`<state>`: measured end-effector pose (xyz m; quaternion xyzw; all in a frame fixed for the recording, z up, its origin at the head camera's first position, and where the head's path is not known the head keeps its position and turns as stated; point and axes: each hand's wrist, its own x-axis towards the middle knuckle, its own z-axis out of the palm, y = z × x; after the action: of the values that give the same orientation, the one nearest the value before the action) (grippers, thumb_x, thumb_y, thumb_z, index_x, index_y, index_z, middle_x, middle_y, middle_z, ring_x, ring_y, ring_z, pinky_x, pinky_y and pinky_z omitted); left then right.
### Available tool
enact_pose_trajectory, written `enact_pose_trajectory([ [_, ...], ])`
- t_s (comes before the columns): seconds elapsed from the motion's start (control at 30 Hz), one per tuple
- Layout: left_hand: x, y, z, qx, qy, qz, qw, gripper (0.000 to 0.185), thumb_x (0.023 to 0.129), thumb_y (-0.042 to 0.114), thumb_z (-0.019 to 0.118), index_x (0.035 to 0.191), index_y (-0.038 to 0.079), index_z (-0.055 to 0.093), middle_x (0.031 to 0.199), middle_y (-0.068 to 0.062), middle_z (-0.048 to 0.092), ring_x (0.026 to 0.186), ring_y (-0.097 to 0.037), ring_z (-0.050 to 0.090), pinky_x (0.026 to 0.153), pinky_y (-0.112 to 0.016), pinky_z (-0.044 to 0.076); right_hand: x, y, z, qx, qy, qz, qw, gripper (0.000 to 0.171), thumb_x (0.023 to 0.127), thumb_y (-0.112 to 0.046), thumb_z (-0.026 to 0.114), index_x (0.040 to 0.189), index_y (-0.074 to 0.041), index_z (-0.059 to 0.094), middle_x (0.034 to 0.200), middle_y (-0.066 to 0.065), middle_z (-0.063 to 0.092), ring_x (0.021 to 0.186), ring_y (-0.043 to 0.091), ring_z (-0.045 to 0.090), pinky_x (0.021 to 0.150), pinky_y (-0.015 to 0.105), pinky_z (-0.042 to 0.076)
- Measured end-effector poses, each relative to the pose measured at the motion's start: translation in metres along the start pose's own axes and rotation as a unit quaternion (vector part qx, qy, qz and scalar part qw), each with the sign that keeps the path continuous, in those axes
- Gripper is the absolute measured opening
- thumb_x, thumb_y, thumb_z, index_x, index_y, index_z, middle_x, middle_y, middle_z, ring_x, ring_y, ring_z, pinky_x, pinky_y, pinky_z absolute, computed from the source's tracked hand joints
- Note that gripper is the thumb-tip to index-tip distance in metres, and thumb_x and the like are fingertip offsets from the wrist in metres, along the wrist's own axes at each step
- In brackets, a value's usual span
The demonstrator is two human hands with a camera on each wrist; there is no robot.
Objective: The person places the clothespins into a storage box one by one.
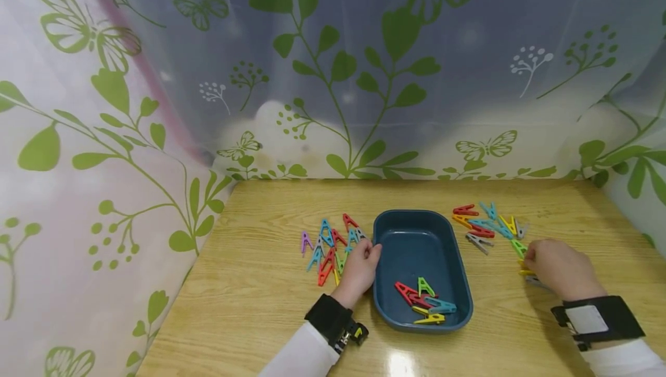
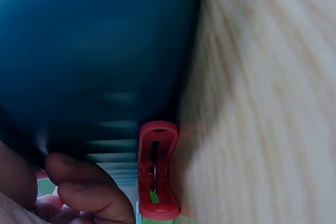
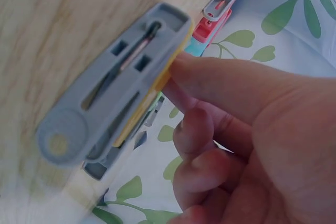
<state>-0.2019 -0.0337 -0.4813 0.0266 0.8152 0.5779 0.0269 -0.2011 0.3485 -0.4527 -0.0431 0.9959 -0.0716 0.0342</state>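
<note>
Your right hand (image 1: 564, 267) is low at the right part of the surface (image 1: 250, 313), toward its right edge; the thumb tip meets a yellow clip (image 3: 137, 115), with the other fingers curled beneath. The gap between thumb and forefinger appears small, but you cannot confirm a closed pinch, the contact on the far side being hidden. A grey clip (image 3: 126, 77) lies close alongside the yellow one, and a green clip (image 1: 518, 248) just beyond, toward the far edge. The step in hand is judged to be taking up a single clip: you should set thumb and forefinger squarely on the yellow body, check that the grey neighbour is free of it, and lift straight up; a skewed pinch could drag both or spring the clip. Your left hand (image 1: 359, 267) grips the left rim of the blue tray (image 1: 382, 261), near the middle of the surface; keep that hold light and steady so the tray does not tilt. Inside, clips of several colours (image 1: 406, 294) lie at the end nearest you. More loose clips (image 1: 326, 267) lie left of the tray, and another group (image 1: 481, 230) lies toward the far right corner.
</note>
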Motion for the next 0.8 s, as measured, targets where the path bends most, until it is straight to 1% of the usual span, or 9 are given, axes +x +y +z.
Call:
enact_pose_trajectory([
  [0.13, 0.0, 0.0, 0.0, -0.001, 0.0, 0.001, 1.0, 0.031, 0.109, 0.022, 0.053, 0.082, 0.011, 0.04, 0.068, 0.001, 0.033, 0.056, -0.014, 0.037, 0.055, -0.026, 0.029, 0.001, -0.001, 0.0, 0.001, -0.011, 0.0, 1.0, 0.009, 0.091, -0.006, 0.071, 0.092, 0.004, 0.072, 0.082, 0.016, 0.067, 0.069, 0.023, 0.054, 0.06, 0.043, 0.05],
  [0.23, 0.001, -0.001, 0.0, -0.001, -0.002, 0.002, 1.0, 0.031, 0.109, 0.021, 0.052, 0.082, 0.011, 0.04, 0.068, 0.001, 0.032, 0.056, -0.014, 0.037, 0.055, -0.025, 0.028, 0.0, -0.002, -0.001, 0.001, -0.006, 0.002, 1.0, 0.01, 0.091, -0.005, 0.07, 0.092, 0.005, 0.072, 0.082, 0.016, 0.067, 0.067, 0.022, 0.054, 0.058, 0.042, 0.048],
  [0.37, 0.001, -0.002, 0.0, -0.001, -0.002, 0.004, 1.0, 0.031, 0.109, 0.021, 0.052, 0.082, 0.011, 0.04, 0.068, 0.002, 0.032, 0.056, -0.013, 0.036, 0.055, -0.025, 0.028, -0.003, -0.006, -0.006, 0.007, 0.02, 0.005, 1.0, 0.011, 0.09, -0.005, 0.071, 0.091, 0.005, 0.072, 0.081, 0.017, 0.069, 0.065, 0.022, 0.058, 0.055, 0.041, 0.049],
  [0.47, 0.001, -0.002, 0.001, -0.001, -0.001, 0.006, 1.0, 0.032, 0.109, 0.021, 0.053, 0.082, 0.011, 0.04, 0.067, 0.002, 0.032, 0.056, -0.013, 0.035, 0.055, -0.025, 0.028, -0.007, -0.013, -0.013, 0.005, 0.042, -0.005, 0.999, 0.011, 0.09, -0.006, 0.074, 0.09, 0.005, 0.072, 0.08, 0.017, 0.07, 0.063, 0.021, 0.061, 0.053, 0.04, 0.049],
  [0.53, 0.002, -0.001, 0.001, 0.0, -0.001, 0.008, 1.0, 0.032, 0.109, 0.021, 0.053, 0.082, 0.011, 0.04, 0.067, 0.002, 0.032, 0.055, -0.013, 0.036, 0.055, -0.025, 0.028, -0.01, -0.023, -0.018, 0.001, 0.061, -0.017, 0.998, 0.013, 0.089, -0.007, 0.075, 0.09, 0.005, 0.072, 0.077, 0.015, 0.07, 0.06, 0.019, 0.06, 0.05, 0.038, 0.047],
  [0.67, 0.001, -0.001, 0.0, 0.0, -0.003, 0.008, 1.0, 0.032, 0.109, 0.021, 0.053, 0.082, 0.011, 0.039, 0.067, 0.002, 0.032, 0.055, -0.013, 0.036, 0.055, -0.025, 0.028, -0.017, -0.05, -0.027, -0.009, 0.109, -0.05, 0.993, 0.015, 0.089, -0.01, 0.078, 0.089, 0.004, 0.072, 0.073, 0.011, 0.066, 0.055, 0.014, 0.052, 0.047, 0.032, 0.04],
  [0.8, 0.001, -0.002, -0.001, -0.004, -0.005, 0.005, 1.0, 0.033, 0.109, 0.022, 0.052, 0.082, 0.011, 0.039, 0.067, 0.001, 0.032, 0.055, -0.014, 0.036, 0.055, -0.026, 0.029, -0.026, -0.083, -0.035, -0.018, 0.166, -0.096, 0.981, 0.015, 0.085, -0.011, 0.082, 0.087, 0.001, 0.073, 0.071, 0.008, 0.064, 0.053, 0.012, 0.048, 0.046, 0.03, 0.037],
])
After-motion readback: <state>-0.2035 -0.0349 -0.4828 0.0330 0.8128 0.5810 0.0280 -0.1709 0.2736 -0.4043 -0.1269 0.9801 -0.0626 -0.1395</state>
